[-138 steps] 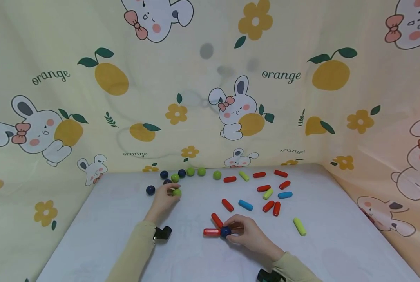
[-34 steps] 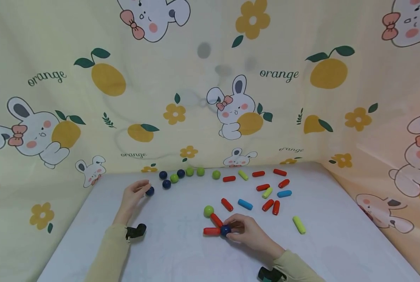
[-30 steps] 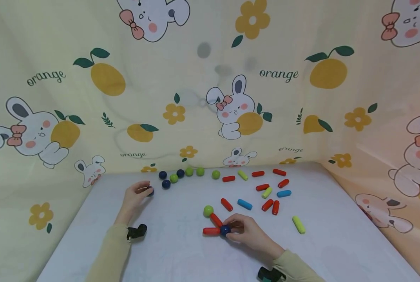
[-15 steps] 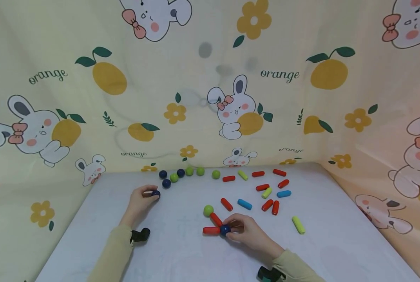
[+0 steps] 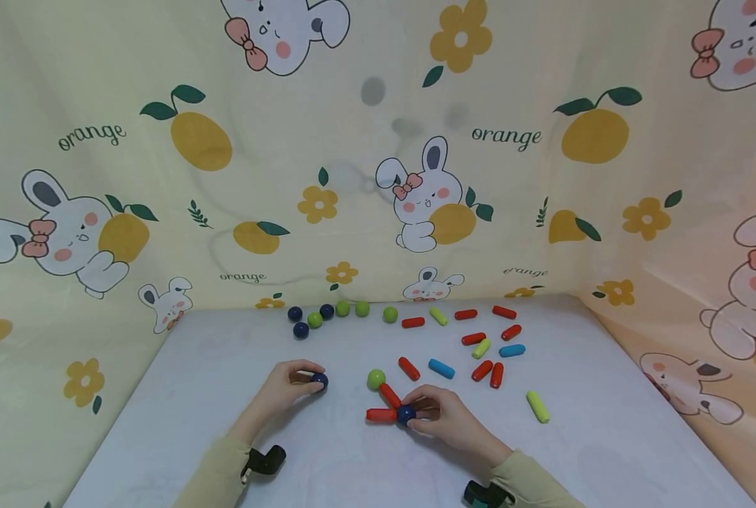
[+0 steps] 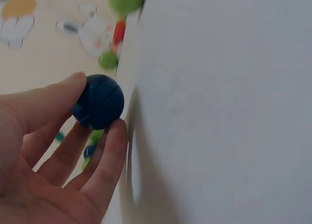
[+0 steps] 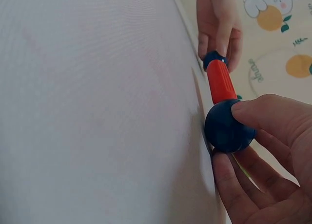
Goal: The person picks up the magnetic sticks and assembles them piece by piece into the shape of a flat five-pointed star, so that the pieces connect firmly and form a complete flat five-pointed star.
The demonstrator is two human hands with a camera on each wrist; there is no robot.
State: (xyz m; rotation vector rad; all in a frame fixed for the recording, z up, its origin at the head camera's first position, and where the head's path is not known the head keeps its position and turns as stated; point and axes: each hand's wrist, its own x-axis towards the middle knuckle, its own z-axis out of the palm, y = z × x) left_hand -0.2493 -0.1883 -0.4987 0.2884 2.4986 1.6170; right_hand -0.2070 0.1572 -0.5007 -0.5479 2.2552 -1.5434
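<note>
My left hand (image 5: 283, 388) pinches a dark blue ball (image 5: 319, 382) between thumb and fingertips, left of centre on the table. The left wrist view shows this blue ball (image 6: 100, 102) close up, a seam line across it. With thumb and fingers, my right hand (image 5: 448, 421) grips another dark blue ball (image 5: 406, 414). Two red rods meet that ball: one red rod (image 5: 381, 416) points left, the other red rod (image 5: 389, 395) slants up-left to a light green ball (image 5: 376, 379) at its far end. In the right wrist view a red rod (image 7: 221, 81) extends from the held ball (image 7: 229, 126).
Several blue and green balls, among them a blue ball (image 5: 300, 330) and a green ball (image 5: 391, 315), lie along the table's back. Loose red, blue and lime rods, such as a blue rod (image 5: 441, 368) and a lime rod (image 5: 538, 407), lie centre and right. A printed curtain (image 5: 352, 141) hangs behind.
The light green ball that my left hand held has come to the slanted red rod's end. My left hand has since taken a blue ball from the left and brought it rightward and nearer. The right hand stays put.
</note>
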